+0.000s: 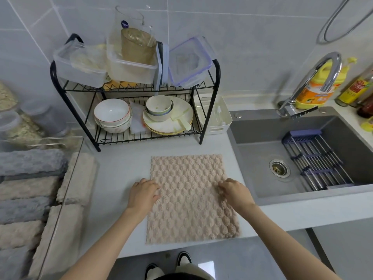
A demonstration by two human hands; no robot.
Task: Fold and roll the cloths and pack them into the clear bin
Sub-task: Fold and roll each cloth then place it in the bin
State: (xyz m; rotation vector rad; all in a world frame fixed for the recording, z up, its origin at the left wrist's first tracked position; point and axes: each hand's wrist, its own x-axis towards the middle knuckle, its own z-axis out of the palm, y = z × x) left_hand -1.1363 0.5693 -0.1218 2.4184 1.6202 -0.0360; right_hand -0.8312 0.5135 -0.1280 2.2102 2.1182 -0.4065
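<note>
A beige bubble-textured cloth [189, 197] lies spread flat on the white counter in front of me. My left hand [142, 196] rests on its left edge with the fingers bent onto the fabric. My right hand [235, 191] sits at the right edge, fingertips curled into the pile, seemingly pinching it. The clear bin [66, 178] stands at the left, holding several rolled grey and beige cloths [28, 186] laid side by side.
A black two-tier dish rack [207, 128] with bowls, plates and plastic containers stands behind the cloth. A grey sink [268, 164] with a faucet [314, 79] and a purple drain rack lies to the right. Bottles line the back right. Jars stand behind the bin.
</note>
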